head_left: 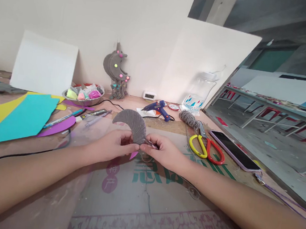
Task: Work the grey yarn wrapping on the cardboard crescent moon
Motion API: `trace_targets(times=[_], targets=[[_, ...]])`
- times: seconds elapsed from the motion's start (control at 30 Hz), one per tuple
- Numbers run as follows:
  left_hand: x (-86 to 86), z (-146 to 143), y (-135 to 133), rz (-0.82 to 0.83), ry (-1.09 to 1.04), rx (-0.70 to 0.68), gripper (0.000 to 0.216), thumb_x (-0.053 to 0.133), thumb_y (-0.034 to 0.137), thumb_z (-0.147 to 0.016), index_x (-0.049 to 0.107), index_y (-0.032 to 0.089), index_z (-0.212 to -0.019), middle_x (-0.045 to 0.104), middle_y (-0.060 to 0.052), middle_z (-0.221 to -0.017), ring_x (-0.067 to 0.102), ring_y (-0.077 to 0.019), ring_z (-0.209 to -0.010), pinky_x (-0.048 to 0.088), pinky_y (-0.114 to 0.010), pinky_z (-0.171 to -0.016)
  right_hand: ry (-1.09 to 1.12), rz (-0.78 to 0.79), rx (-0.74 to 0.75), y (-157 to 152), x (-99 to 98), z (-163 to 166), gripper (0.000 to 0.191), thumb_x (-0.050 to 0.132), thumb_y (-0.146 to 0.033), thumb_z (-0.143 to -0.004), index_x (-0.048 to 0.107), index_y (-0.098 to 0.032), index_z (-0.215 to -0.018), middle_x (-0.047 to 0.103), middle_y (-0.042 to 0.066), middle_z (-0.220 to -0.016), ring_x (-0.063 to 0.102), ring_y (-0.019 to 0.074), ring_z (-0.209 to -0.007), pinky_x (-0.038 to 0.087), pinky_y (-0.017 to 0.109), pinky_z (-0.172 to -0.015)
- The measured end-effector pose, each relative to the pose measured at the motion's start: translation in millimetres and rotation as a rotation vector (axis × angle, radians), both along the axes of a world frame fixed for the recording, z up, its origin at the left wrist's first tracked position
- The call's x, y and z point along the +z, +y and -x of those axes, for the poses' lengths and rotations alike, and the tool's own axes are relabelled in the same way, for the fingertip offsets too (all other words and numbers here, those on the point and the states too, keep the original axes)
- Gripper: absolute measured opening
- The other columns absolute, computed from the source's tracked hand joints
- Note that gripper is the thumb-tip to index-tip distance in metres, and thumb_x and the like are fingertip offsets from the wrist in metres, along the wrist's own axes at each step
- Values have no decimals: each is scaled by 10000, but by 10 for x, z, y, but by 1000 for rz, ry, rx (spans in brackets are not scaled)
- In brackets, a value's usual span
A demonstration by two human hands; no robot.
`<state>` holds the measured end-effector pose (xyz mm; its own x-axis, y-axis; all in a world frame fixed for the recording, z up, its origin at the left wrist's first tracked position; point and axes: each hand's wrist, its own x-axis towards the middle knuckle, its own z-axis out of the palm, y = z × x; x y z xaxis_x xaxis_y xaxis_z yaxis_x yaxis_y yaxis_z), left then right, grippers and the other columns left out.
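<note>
A crescent moon wrapped in grey cord is held up over the printed cardboard at the middle of the table. Its lower end is pinched between the thumb and fingers of my left hand. My right hand is closed beside that same end, with thumb and fingers pressed together on grey cord. The fingertips of both hands nearly meet there. A sliver of purple paper shows just below my left thumb.
Scissors, a ball of grey cord and a phone lie right. A glue gun and bottle are behind. A decorated moon hanging leans on the wall; coloured paper and a bowl are left.
</note>
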<state>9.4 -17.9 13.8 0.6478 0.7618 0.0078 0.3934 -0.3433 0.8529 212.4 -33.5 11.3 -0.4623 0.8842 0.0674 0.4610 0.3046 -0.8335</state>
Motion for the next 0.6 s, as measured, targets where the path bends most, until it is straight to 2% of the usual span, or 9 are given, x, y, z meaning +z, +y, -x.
trace_targets(times=[0.2, 0.4, 0.6], targets=[[-37, 11, 22, 31, -6, 26, 368, 475, 503, -871, 527, 157, -758, 573, 7, -654, 505, -110, -576, 370, -232, -523, 35, 40, 4, -12, 15, 5, 239, 520, -386, -825, 461, -183, -714, 337, -59, -632, 328, 86, -579, 267, 230, -541], [53, -6, -41, 98, -31, 45, 234, 494, 373, -875, 508, 174, -754, 537, 45, -629, 457, -75, -494, 345, -205, -454, 56, 60, 17, -9, 11, -5, 231, 528, -396, -834, 502, -177, -763, 358, -53, -646, 332, 91, -594, 271, 233, -552], [77, -7, -26, 36, -3, 84, 230, 498, 341, -869, 514, 167, -720, 570, 31, -631, 495, -85, -534, 369, -211, -496, 118, 87, 49, 3, 8, -17, 223, 562, -394, -827, 528, -176, -796, 378, -49, -659, 325, 88, -587, 265, 231, -549]])
